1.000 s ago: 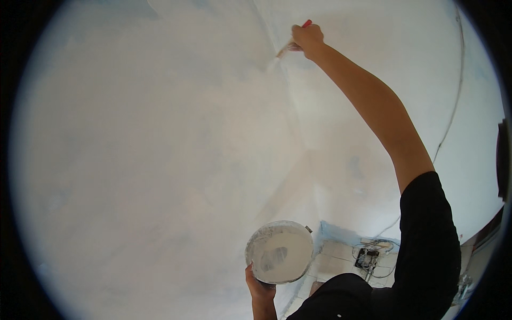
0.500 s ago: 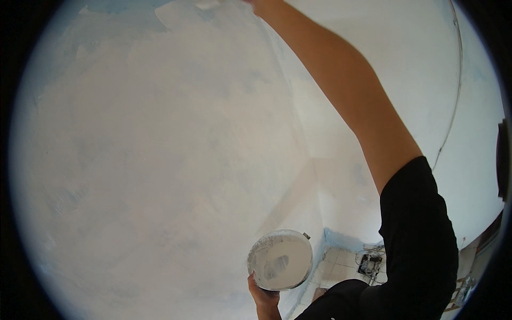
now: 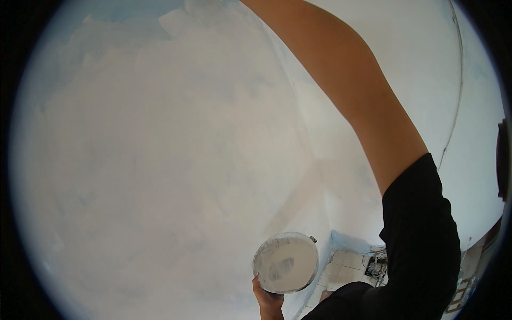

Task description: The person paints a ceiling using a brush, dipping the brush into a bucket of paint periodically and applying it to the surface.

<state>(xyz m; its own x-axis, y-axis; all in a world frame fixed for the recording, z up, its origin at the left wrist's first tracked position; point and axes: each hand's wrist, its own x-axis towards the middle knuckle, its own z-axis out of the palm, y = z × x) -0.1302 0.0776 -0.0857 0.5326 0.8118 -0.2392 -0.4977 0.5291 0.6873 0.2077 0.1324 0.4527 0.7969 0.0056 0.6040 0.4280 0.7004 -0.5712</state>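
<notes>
The right hand has slipped out of view above the visible wall (image 3: 176,160), so work seems shifted higher (whether its fingers grasp anything, I cannot tell). Low in front of the wall, the left hand (image 3: 268,300) grasps a bucket (image 3: 268,249) of paste (image 3: 303,265).

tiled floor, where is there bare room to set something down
Right of the bucket in view, pale tiles lie bare between the blue wall base and the black clothing. Crowded: farther right, wires lie about a dark object.
</notes>
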